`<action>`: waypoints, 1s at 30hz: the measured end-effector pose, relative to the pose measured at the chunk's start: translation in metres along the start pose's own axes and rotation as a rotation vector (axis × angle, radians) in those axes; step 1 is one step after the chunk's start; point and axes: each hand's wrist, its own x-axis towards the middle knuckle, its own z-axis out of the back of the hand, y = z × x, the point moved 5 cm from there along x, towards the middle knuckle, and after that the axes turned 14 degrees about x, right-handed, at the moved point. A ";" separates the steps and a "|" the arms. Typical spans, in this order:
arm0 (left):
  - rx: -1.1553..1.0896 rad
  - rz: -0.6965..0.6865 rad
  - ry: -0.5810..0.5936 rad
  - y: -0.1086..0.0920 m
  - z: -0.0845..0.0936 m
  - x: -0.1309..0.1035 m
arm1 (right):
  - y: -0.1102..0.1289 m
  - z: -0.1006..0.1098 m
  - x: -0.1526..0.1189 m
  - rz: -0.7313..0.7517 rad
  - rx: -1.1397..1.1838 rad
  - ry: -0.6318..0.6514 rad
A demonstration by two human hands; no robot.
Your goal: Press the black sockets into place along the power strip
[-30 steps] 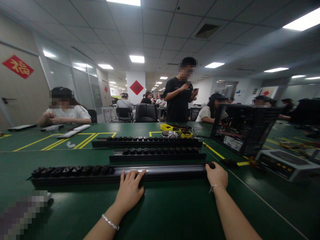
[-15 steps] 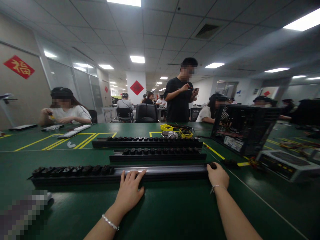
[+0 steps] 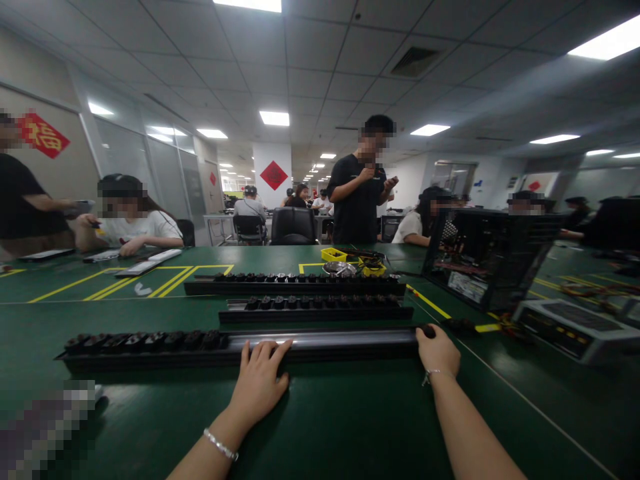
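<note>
A long black rail [image 3: 330,341] lies across the green table in front of me, with several black socket-like pieces [image 3: 150,341] along its left part and bare metal on the right. My left hand [image 3: 263,377] rests with spread fingers on the rail's near edge, around its middle. At the rail's right end, my right hand [image 3: 438,351] is closed around a small black piece [image 3: 428,331]. Two more rails, a middle one [image 3: 320,315] and a far one [image 3: 295,288], lie behind, both carrying similar black pieces.
An open computer case [image 3: 493,260] and a power supply unit [image 3: 575,330] with cables stand at the right. Yellow trays [image 3: 333,255] and a metal dish [image 3: 340,269] sit behind the rails. Across the table, one person [image 3: 357,193] stands and another [image 3: 133,220] sits.
My right hand has shifted very slightly right with the black piece. My left hand has stayed put. Another person has come into view at the far left.
</note>
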 end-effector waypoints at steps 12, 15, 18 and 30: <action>0.026 0.004 0.010 -0.002 0.002 0.000 | -0.006 0.000 0.006 0.023 0.010 -0.042; 0.012 0.001 0.002 -0.002 0.003 0.000 | -0.009 0.000 0.008 0.014 -0.001 -0.038; 0.012 -0.002 -0.006 -0.001 0.002 -0.001 | -0.009 0.001 0.009 -0.002 0.006 -0.050; 0.022 0.002 0.006 -0.001 0.001 0.000 | -0.013 0.010 0.018 -0.042 0.059 -0.090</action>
